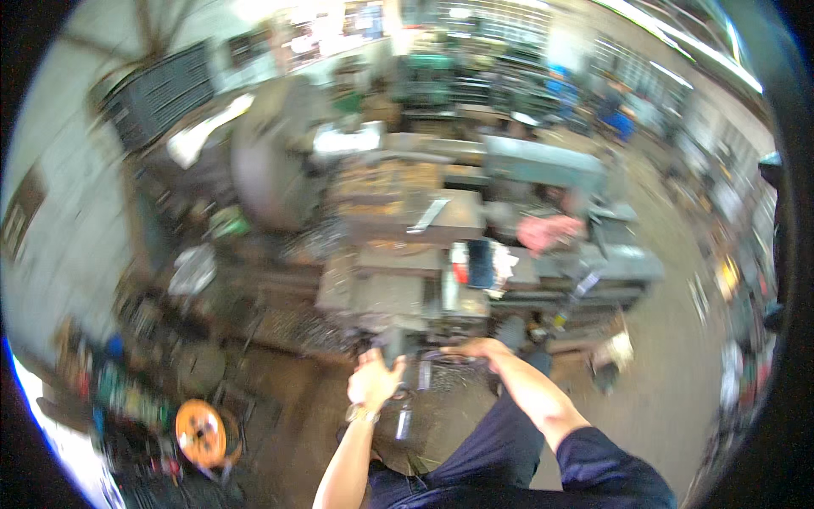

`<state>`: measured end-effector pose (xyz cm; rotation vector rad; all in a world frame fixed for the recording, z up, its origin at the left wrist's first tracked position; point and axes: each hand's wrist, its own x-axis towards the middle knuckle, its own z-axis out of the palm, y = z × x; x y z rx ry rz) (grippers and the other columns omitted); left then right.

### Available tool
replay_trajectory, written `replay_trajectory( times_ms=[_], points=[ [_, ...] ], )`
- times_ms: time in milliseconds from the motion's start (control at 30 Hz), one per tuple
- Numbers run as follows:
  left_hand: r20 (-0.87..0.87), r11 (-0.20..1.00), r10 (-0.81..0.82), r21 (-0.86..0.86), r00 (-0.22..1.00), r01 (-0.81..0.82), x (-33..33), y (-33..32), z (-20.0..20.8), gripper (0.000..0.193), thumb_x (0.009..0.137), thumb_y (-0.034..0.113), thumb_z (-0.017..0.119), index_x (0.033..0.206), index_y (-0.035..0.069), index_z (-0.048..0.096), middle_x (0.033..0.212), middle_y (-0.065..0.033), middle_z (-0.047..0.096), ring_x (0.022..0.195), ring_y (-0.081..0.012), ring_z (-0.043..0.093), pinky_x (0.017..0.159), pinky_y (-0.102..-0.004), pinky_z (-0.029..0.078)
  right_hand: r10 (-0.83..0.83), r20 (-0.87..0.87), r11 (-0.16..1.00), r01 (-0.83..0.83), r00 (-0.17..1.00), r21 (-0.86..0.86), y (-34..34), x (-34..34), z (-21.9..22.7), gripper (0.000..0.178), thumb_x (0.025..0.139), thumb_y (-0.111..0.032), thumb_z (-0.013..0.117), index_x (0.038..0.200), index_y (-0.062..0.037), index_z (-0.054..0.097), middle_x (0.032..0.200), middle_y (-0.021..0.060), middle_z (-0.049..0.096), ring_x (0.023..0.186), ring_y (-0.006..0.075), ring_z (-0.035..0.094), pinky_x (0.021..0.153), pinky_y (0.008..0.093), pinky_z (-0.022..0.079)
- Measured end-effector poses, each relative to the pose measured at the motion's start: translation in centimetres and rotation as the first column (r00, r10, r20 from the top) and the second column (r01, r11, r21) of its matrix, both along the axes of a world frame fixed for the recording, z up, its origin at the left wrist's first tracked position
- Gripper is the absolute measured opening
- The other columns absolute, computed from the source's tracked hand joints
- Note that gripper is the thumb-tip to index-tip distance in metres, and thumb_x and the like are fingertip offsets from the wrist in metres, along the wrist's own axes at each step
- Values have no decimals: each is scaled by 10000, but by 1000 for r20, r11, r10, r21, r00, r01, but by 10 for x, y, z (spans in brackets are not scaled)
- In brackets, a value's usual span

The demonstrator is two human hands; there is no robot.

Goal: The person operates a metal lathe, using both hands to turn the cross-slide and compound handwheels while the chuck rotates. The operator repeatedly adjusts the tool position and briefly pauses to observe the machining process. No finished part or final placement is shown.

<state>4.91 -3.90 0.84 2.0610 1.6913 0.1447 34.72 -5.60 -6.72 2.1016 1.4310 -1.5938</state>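
A large lathe stands before me, its big round chuck [275, 153] on the left and its carriage [394, 284] in the middle. My left hand [373, 379] is at the front of the carriage, fingers and thumb apart, with nothing seen in it. Close by hangs a crank with a shiny metal handle [404, 422]. My right hand [479, 349] reaches in from the right to the carriage front, beside a dark round part. One finger points left; the others are hidden or blurred, so its grip is unclear. A metal bar or wrench [428, 215] lies on the carriage top.
A dark phone-like slab [481, 264] rests on the carriage's right side. Behind it a pink cloth [549, 231] lies near the tailstock [543, 161]. An orange reel [201, 433] sits at the lower left. Metal chips lie under the chuck. Someone in blue [615, 110] is far off.
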Motion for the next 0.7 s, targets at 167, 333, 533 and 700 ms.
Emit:
replay_trajectory(
  times_ms=[167, 333, 533, 700],
  points=[
    [39, 997, -28, 70, 999, 26, 6, -5, 2, 660, 915, 560, 624, 1289, 21, 541, 1217, -237, 636, 1059, -432, 671, 893, -519, 550, -99, 256, 972, 149, 961, -181, 22, -16, -19, 1110, 707, -932, 564, 1520, -181, 483, 1586, 87, 445, 1466, 330, 398, 1157, 563, 346],
    [39, 997, -16, 75, 999, 13, 5, -3, 1, 638, 915, 540, 637, 1273, 20, 544, 1212, -232, 638, 1047, -432, 669, 887, -519, 546, -83, 174, 959, 126, 981, -252, 24, -16, -16, 1081, 719, -890, 613, 1524, -181, 479, 1584, 82, 449, 1449, 376, 412, 1126, 635, 342],
    [38, 995, -26, 99, 999, 22, 4, -1, -3, 656, 911, 580, 621, 1264, 31, 551, 1183, -233, 644, 1019, -430, 682, 844, -543, 559, -46, 225, 963, 102, 973, -248, 23, -12, -24, 1035, 733, -908, 568, 1411, -128, 612, 1550, 140, 482, 1441, 384, 423, 1130, 604, 359],
    [-39, 1000, 1, 14, 999, 0, -3, 0, -2, 698, 921, 637, 567, 1237, 15, 545, 1211, -238, 628, 1049, -428, 683, 858, -520, 575, -22, 163, 1000, 18, 986, 22, 14, -3, -48, 1108, 655, -939, 594, 1386, -108, 629, 1464, 156, 573, 1402, 359, 492, 1141, 553, 376]
  ],
)
